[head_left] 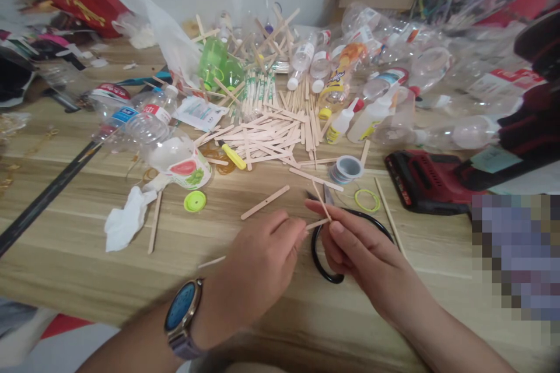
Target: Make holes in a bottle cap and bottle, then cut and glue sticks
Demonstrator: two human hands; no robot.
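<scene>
My left hand (262, 256), with a watch (182, 306) on its wrist, is closed in a pinch on a wooden craft stick (317, 224). Thumb and forefinger of my right hand (356, 245) pinch a thin wooden stick (322, 200) where it meets the craft stick's end. Black-handled scissors (321, 259) lie on the table beneath my right hand, partly covered by it. A pale stick end (212, 262) shows left of my left hand; I cannot tell whether it belongs to the held stick. Another craft stick with a small hole (265, 203) lies just beyond.
Loose craft sticks (262, 137) are heaped mid-table. Glue bottles (341, 122), a tape roll (345, 169) and a yellow cutter (231, 155) lie nearby. Plastic bottles (179, 163) stand left and right. A red-black power tool (431, 180) is at right; a lime cap (195, 201) at left.
</scene>
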